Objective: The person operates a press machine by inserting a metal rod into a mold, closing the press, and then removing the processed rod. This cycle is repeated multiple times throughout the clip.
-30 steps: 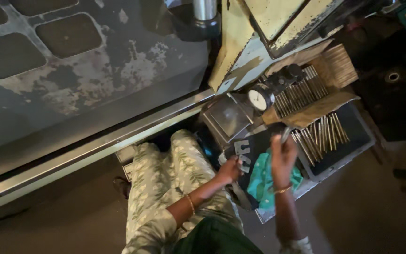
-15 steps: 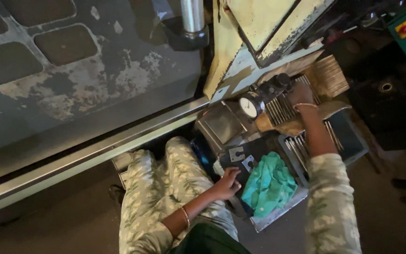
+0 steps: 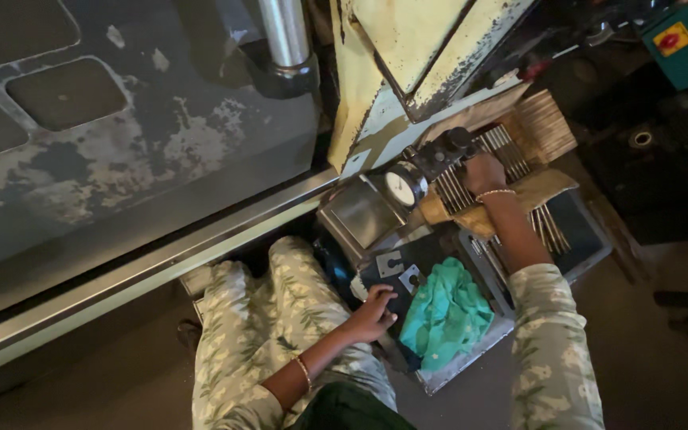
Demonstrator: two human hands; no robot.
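Machine body (image 3: 121, 151), grey and worn, fills upper left, with cream-painted housing (image 3: 408, 48) beside it; below them, dark tray (image 3: 471, 358) sits next to the person's patterned knees (image 3: 280, 318); green cloth (image 3: 447, 314) lies crumpled in tray; rows of thin metal rods (image 3: 511, 151) lie on brown card (image 3: 535, 191) at upper right; dial gauge (image 3: 401, 185) stands just left of rods. Right hand (image 3: 483, 171) rests down on rods, fingers curled onto them; grasp itself cannot be told. Left hand (image 3: 372, 312) lies on tray edge, fingers bent, touching dark plate (image 3: 416, 259) near small grey metal pieces (image 3: 400, 271); holding nothing visible.
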